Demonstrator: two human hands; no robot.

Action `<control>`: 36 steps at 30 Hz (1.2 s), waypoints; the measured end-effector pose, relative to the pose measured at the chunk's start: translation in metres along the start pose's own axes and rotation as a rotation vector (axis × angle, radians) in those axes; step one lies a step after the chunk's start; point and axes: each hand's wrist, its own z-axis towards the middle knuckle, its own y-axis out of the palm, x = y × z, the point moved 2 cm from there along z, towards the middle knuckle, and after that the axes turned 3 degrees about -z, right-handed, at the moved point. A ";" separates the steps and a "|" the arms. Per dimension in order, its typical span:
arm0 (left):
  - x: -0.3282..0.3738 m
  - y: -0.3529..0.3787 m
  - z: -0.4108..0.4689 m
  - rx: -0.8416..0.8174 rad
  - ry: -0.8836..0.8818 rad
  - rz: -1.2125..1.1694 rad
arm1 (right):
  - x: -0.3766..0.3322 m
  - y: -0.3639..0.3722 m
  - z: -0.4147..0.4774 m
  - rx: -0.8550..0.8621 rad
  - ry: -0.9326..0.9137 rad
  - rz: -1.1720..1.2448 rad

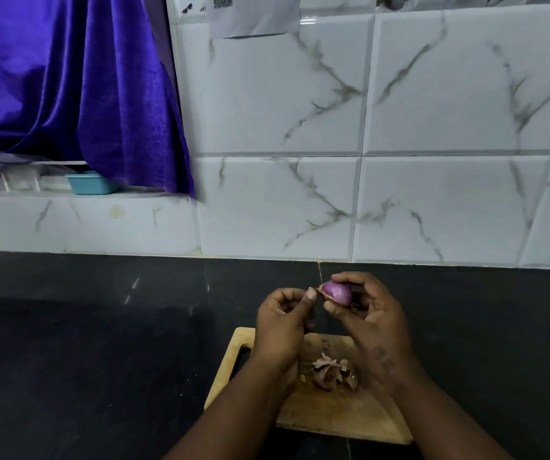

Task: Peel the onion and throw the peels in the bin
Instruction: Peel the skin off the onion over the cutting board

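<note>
The onion sat between the fingers of the right hand, held in the air beyond the far edge of the cutting board. The forefinger curled over its top and the thumb pressed up from beneath. Its long axis ran roughly sideways across the palm, with one end buried toward the curled fingers and the other pointing out at the left hand. The bared surface was smooth, glossy and purple-pink, a rounded egg shape. At the outward end a dry, pale brown flap of skin stuck out, thin and papery. The left thumb and forefinger were pinched narrowly on that flap, and the remaining left fingers were folded into the palm. Nearer the wrists, below both sets of fingers, a crumpled heap of peels lay on the board, brittle, curled and brownish with purple tinges. The board was light wood with rounded corners and a slot handle beside the left wrist. It rested on a dark, matte stone countertop. Beyond the fingertips rose a wall of glossy white tiles veined in grey, and far off to the left-hand side hung a shiny violet cloth
</note>
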 end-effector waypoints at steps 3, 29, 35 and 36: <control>-0.002 0.003 -0.003 -0.078 -0.038 -0.062 | -0.001 0.001 0.001 0.003 -0.070 -0.006; 0.005 0.003 -0.004 0.061 -0.037 -0.171 | -0.007 0.002 -0.002 -0.070 -0.246 -0.391; 0.004 0.003 -0.006 0.138 0.058 -0.056 | -0.010 0.006 -0.002 -0.102 -0.315 -0.455; 0.005 0.002 -0.006 0.148 0.087 -0.025 | -0.010 0.007 -0.002 -0.104 -0.316 -0.447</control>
